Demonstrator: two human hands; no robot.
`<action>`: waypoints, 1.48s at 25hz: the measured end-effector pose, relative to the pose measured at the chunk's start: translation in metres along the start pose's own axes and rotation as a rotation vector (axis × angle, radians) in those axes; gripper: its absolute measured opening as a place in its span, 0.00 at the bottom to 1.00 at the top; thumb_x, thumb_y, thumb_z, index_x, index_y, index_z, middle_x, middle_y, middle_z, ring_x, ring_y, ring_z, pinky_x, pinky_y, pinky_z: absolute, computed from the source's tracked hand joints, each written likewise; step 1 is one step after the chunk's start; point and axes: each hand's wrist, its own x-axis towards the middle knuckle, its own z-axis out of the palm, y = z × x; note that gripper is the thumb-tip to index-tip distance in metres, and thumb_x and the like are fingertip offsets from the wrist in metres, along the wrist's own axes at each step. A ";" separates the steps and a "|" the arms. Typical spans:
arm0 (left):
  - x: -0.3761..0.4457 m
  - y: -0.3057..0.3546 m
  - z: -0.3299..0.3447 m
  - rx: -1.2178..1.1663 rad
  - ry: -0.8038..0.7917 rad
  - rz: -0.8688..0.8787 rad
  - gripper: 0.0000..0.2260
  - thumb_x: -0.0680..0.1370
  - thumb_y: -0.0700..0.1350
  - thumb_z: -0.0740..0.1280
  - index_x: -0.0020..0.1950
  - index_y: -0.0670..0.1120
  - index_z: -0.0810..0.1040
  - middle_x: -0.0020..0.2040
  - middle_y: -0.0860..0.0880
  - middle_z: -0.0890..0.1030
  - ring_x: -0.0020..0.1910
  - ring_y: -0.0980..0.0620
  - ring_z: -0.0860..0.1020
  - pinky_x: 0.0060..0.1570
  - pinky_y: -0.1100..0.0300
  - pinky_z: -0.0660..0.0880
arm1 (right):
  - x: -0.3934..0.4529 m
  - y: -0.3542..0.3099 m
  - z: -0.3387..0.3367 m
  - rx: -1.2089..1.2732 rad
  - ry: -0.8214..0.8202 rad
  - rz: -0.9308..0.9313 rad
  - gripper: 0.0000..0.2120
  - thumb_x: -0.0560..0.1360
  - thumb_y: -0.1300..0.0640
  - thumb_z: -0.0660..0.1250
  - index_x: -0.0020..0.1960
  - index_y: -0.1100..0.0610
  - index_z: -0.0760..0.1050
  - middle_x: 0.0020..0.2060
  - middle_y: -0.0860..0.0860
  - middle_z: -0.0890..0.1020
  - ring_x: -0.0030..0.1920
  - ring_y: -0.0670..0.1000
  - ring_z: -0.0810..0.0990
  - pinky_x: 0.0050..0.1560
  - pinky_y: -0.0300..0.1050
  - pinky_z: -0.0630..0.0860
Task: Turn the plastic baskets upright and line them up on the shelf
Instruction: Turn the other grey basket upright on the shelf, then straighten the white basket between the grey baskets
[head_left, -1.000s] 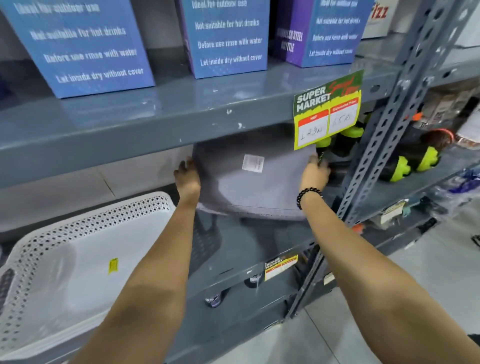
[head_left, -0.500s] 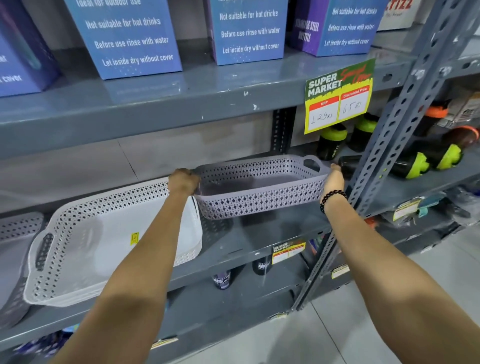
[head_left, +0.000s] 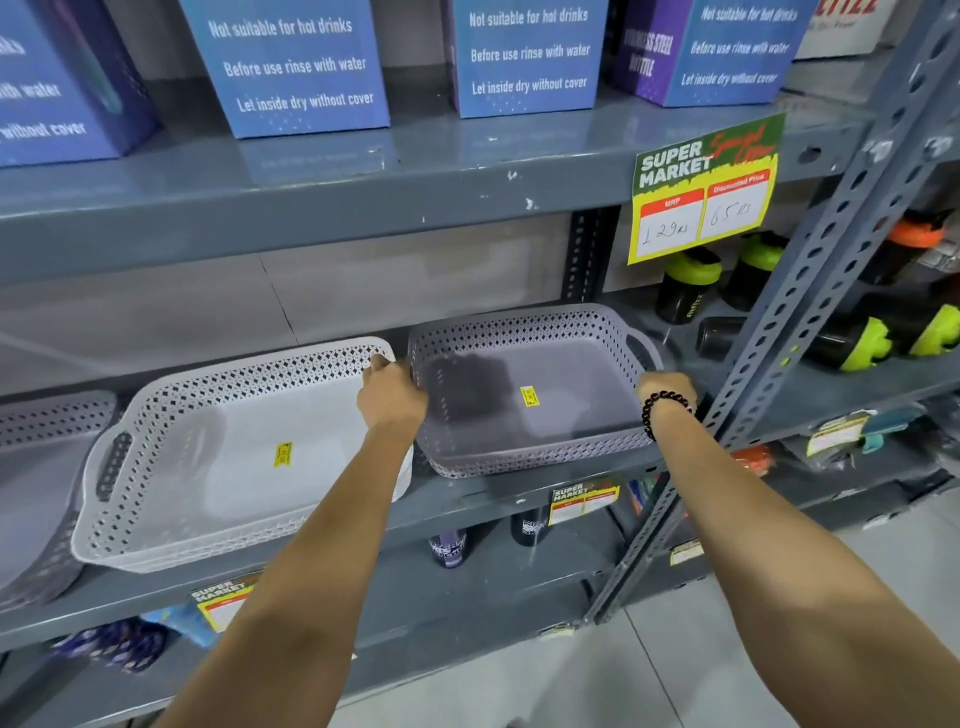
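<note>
A grey perforated basket (head_left: 524, 415) rests upright on the grey middle shelf (head_left: 498, 493), mouth up, with a yellow sticker inside. My left hand (head_left: 390, 396) grips its left end and my right hand (head_left: 667, 397), with a black bead bracelet on the wrist, grips its right end by the handle. To its left, almost touching, a white basket (head_left: 223, 457) lies upright with its front edge past the shelf lip. Another grey basket (head_left: 41, 478) shows partly at the far left edge.
Blue boxes (head_left: 291, 67) stand on the shelf above. A price tag (head_left: 704, 192) hangs from that shelf's edge. Black bottles with green lids (head_left: 691, 291) stand right of the grey basket, behind a slotted metal upright (head_left: 789, 312). Tiled floor lies below right.
The grey basket went from tipped with its base facing me, to lifted level, to resting upright on the shelf beside the white basket. Both hands stayed on its ends.
</note>
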 end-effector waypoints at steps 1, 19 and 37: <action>-0.001 -0.001 0.000 -0.006 -0.002 -0.001 0.15 0.72 0.36 0.63 0.56 0.41 0.80 0.58 0.39 0.74 0.58 0.38 0.74 0.51 0.47 0.76 | -0.001 -0.001 0.006 -0.108 0.094 -0.024 0.20 0.75 0.59 0.59 0.64 0.67 0.71 0.64 0.63 0.75 0.63 0.62 0.74 0.60 0.50 0.72; 0.015 -0.285 -0.128 -0.078 -0.073 -0.378 0.22 0.82 0.51 0.53 0.76 0.46 0.59 0.68 0.33 0.71 0.63 0.32 0.73 0.59 0.42 0.72 | -0.162 -0.051 0.198 -0.231 -0.570 -0.450 0.26 0.78 0.45 0.52 0.75 0.49 0.58 0.50 0.43 0.77 0.43 0.45 0.74 0.45 0.41 0.70; -0.003 -0.296 -0.134 0.134 -0.102 -0.152 0.26 0.81 0.37 0.51 0.78 0.48 0.49 0.67 0.36 0.73 0.58 0.35 0.77 0.52 0.45 0.75 | -0.192 -0.046 0.197 -0.594 -0.309 -0.688 0.31 0.78 0.68 0.54 0.77 0.56 0.47 0.30 0.52 0.65 0.28 0.44 0.58 0.26 0.36 0.56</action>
